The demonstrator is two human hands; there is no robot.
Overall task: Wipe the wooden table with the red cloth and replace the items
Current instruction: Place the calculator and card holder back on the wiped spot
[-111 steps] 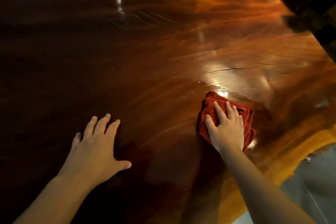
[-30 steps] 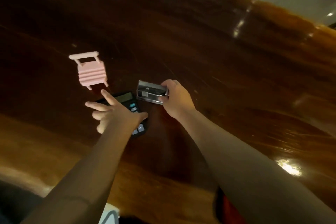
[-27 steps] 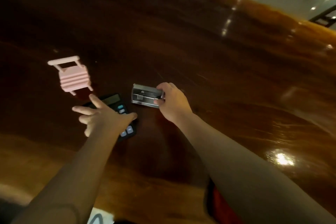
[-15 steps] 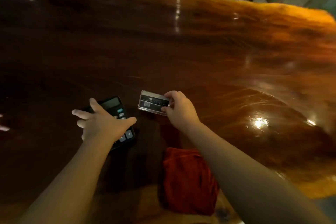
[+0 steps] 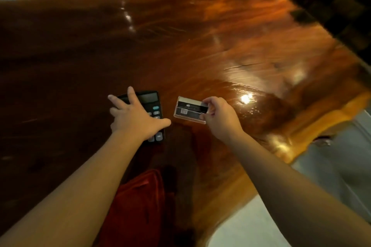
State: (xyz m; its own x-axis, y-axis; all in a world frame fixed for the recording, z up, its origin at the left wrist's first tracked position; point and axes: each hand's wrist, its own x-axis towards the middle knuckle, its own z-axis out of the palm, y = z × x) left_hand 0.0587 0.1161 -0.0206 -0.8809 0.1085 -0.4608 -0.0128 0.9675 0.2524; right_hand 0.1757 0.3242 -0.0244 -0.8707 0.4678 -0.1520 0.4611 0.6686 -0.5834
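Likely an office or home study, though the room itself barely shows. A black desk calculator (image 5: 149, 110) and a clear card case (image 5: 189, 110) sit over a glossy live-edge wooden surface (image 5: 230, 32), with pale smooth floor (image 5: 331, 166) beyond its wavy rim.

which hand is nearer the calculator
Left. The left hand lies spread on the calculator; the right hand is off to its right, holding a clear card case.

One black calculator (image 5: 149, 106) under left hand (image 5: 133, 119), one clear card case (image 5: 189, 109) pinched in right hand (image 5: 219, 118), one red cloth (image 5: 138, 204) nearer than both.
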